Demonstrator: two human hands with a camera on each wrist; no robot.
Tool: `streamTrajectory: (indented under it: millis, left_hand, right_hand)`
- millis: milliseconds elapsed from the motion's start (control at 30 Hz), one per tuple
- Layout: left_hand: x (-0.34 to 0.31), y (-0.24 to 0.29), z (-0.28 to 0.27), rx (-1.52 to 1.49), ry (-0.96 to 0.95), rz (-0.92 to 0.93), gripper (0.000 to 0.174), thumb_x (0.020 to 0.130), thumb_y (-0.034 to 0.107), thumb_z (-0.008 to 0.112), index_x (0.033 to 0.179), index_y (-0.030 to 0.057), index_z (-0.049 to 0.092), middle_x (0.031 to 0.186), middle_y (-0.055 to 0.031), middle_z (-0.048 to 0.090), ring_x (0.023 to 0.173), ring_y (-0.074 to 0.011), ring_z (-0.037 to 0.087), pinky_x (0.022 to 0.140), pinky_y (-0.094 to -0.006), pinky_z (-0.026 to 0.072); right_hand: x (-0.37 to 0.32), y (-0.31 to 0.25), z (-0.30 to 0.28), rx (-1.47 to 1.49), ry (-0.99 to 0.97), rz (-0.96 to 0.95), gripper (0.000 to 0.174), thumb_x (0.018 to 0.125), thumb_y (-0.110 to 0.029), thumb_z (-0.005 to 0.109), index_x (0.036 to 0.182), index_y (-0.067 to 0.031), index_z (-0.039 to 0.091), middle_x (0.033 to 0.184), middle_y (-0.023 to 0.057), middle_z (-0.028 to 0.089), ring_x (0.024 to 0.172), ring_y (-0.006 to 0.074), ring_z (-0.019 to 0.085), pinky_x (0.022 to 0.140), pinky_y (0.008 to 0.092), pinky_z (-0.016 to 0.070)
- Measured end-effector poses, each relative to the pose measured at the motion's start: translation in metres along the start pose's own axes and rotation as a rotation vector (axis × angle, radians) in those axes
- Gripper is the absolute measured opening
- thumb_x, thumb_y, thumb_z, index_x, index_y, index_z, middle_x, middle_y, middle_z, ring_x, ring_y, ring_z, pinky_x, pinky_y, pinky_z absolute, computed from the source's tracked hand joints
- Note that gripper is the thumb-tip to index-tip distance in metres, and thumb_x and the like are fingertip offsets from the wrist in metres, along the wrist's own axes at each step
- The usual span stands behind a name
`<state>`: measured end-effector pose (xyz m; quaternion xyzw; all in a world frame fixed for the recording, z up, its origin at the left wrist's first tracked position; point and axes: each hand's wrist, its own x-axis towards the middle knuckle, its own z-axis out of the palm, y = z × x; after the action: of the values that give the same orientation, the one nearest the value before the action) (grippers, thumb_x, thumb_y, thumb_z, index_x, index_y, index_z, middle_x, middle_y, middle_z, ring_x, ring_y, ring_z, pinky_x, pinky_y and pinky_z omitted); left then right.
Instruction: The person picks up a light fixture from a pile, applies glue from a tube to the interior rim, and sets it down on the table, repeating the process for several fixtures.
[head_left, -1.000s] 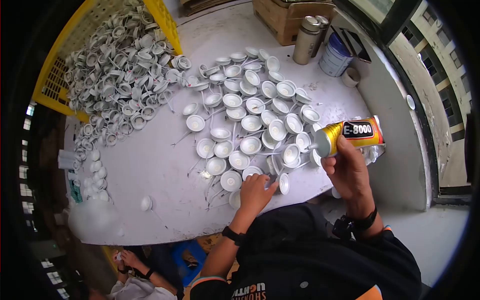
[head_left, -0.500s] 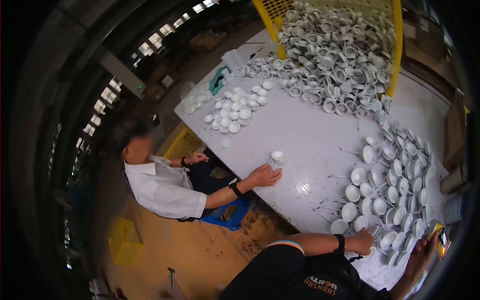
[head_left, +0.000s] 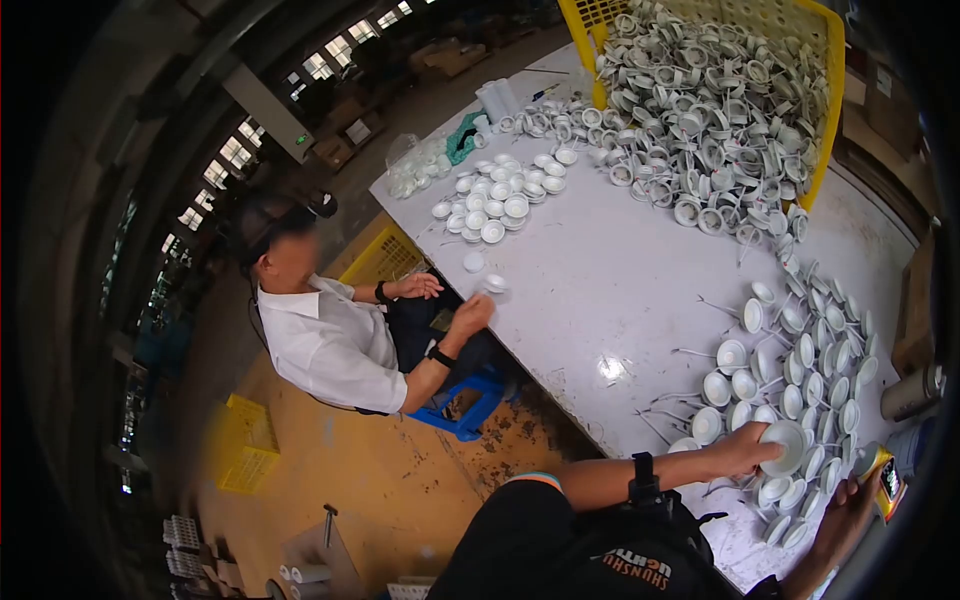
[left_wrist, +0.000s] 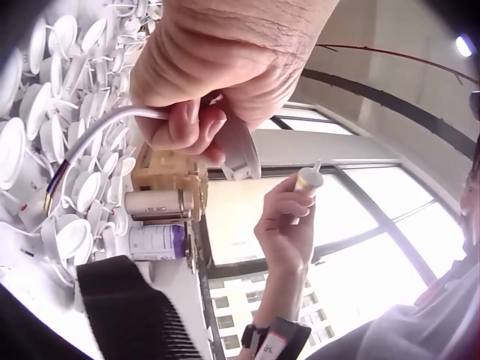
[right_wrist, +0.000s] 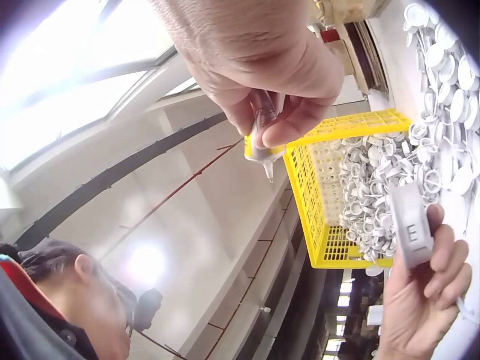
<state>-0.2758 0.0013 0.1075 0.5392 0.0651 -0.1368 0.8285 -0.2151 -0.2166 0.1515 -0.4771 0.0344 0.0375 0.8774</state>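
My left hand [head_left: 742, 452] grips a round white downlight [head_left: 785, 447] by its rim, raised over the near part of the spread of similar lights. In the left wrist view its white cable [left_wrist: 101, 127] trails from between my fingers, with bare coloured wires at the end. My right hand [head_left: 843, 515] holds a yellow and black glue tube [head_left: 888, 484] at the table's right side. In the right wrist view the tube's clear nozzle [right_wrist: 269, 171] points down, apart from the downlight. Many white downlights [head_left: 795, 400] with cables lie close together beside my left hand.
A yellow crate [head_left: 822, 150] spills a heap of white rings [head_left: 700, 110] at the back. Stacked white lights [head_left: 495, 200] lie at the far left. Across the table's corner, a seated person [head_left: 325, 335] in a white shirt holds a small white light [head_left: 495, 284].
The head view has swung left. My left hand has picked up a downlight from the spread; my right hand keeps the glue tube. The other person has drawn a light toward themselves.
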Motion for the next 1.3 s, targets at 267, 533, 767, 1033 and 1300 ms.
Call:
streamTrajectory:
  millis: [267, 533, 767, 1033, 1300]
  left_hand:
    - [-0.022, 0.048, 0.013, -0.688, -0.244, -0.093, 0.055, 0.082, 0.056, 0.025, 0.106, 0.0087, 0.042, 0.072, -0.0037, 0.049, 0.046, -0.0097, 0.042, 0.036, -0.0203, 0.0284]
    - [-0.015, 0.042, 0.026, -0.818, -0.232, -0.210, 0.044, 0.086, 0.047, 0.025, 0.120, 0.0205, 0.033, 0.088, -0.0019, 0.053, 0.061, -0.0123, 0.051, 0.045, -0.0222, 0.0346]
    - [-0.020, 0.046, 0.019, -0.771, -0.265, -0.259, 0.048, 0.088, 0.040, 0.023, 0.128, 0.0131, 0.023, 0.104, -0.0067, 0.046, 0.063, -0.0163, 0.045, 0.048, -0.0248, 0.0348]
    - [-0.020, 0.057, 0.026, -0.729, -0.242, -0.275, 0.044, 0.089, 0.039, 0.023, 0.122, 0.0117, 0.028, 0.099, -0.0109, 0.047, 0.065, -0.0193, 0.048, 0.049, -0.0261, 0.0368]
    - [-0.023, 0.054, 0.021, -0.820, -0.316, -0.301, 0.041, 0.089, 0.036, 0.024, 0.123, 0.0130, 0.024, 0.108, -0.0143, 0.045, 0.074, -0.0283, 0.055, 0.052, -0.0299, 0.0419]
  right_hand:
    - [0.004, -0.005, -0.024, -0.017, -0.070, 0.006, 0.031, 0.086, -0.026, 0.043, 0.111, -0.0067, 0.042, 0.079, -0.0031, 0.043, 0.059, 0.0045, 0.032, 0.049, 0.0161, 0.0267]
    - [-0.022, -0.023, 0.018, -0.089, -0.108, -0.024, 0.034, 0.084, -0.023, 0.046, 0.112, -0.0043, 0.045, 0.103, -0.0009, 0.048, 0.079, 0.0043, 0.046, 0.061, 0.0200, 0.0351]
    - [-0.028, -0.038, 0.077, -0.283, -0.184, -0.020, 0.034, 0.069, -0.017, 0.063, 0.092, 0.0017, 0.046, 0.080, 0.0102, 0.054, 0.061, 0.0143, 0.053, 0.049, 0.0229, 0.0443]
    - [-0.019, -0.044, 0.084, -0.741, -0.398, -0.181, 0.024, 0.071, -0.012, 0.062, 0.092, -0.0042, 0.055, 0.086, 0.0070, 0.054, 0.083, 0.0172, 0.050, 0.073, 0.0300, 0.0395]
    - [-0.018, -0.040, 0.087, -0.851, -0.372, -0.195, 0.030, 0.067, -0.023, 0.064, 0.089, -0.0040, 0.055, 0.087, 0.0082, 0.057, 0.079, 0.0172, 0.049, 0.073, 0.0304, 0.0383]
